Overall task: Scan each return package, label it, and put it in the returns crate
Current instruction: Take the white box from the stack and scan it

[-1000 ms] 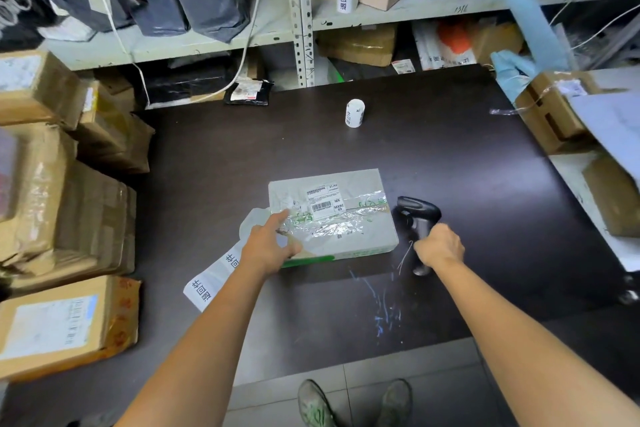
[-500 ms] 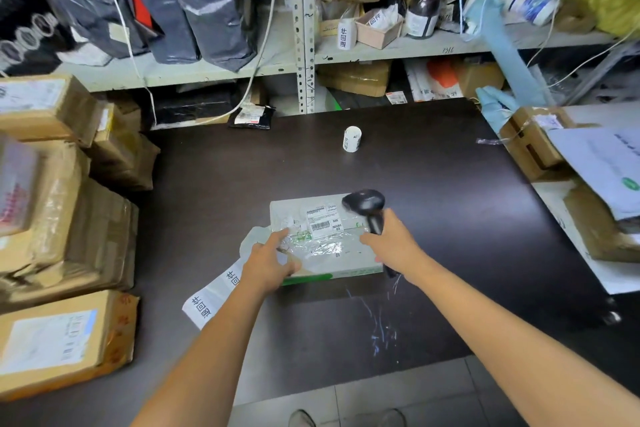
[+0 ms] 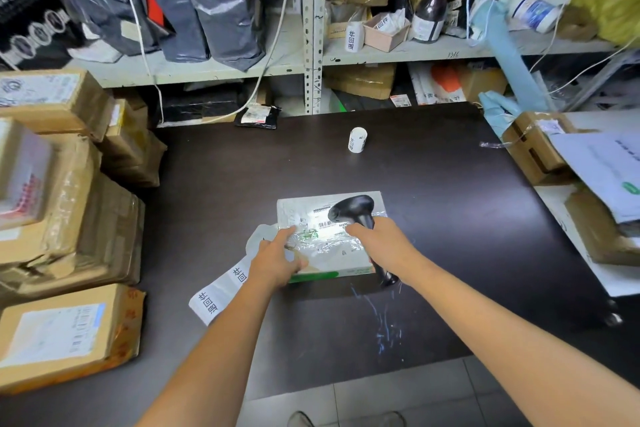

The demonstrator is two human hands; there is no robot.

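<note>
In the centre of the frame the pale package (image 3: 332, 255) lies flat on the dark bench (image 3: 450, 205), the left hand (image 3: 277, 262) presses its lower left corner with fingers almost straight and apart, and the right hand (image 3: 382, 246) has fingers clamped on the black scanner (image 3: 353, 210) above it.

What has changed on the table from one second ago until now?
The right hand, gripping the barcode scanner, moved it left from beside the package to above its shipping label, where bright light now falls. The left hand stays resting on the package's near left corner; package and label roll did not move.
</note>
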